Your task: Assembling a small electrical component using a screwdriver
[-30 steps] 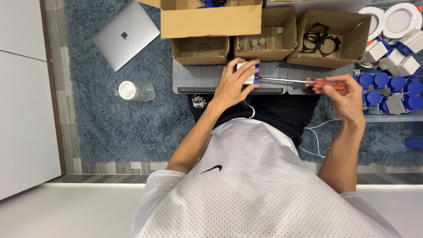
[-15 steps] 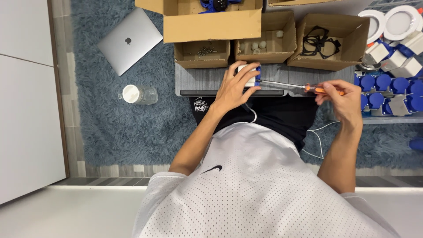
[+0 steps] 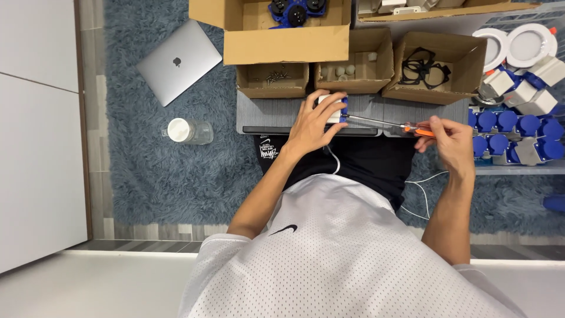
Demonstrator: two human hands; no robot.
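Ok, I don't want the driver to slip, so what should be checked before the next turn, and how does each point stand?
1. Left hand pinning the small white and blue part on the grey board: ok.
2. Right hand gripping the screwdriver by its orange handle: ok.
3. Tip meeting the part: ok.
4. Tip seated in a screw head: cannot tell, too small.
5. Left fingers out of the tip's path: cannot tell.
6. Box of screws nearby: ok.

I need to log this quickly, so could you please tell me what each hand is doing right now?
Left hand: closed over the white and blue part, holding it.
Right hand: closed on the screwdriver.
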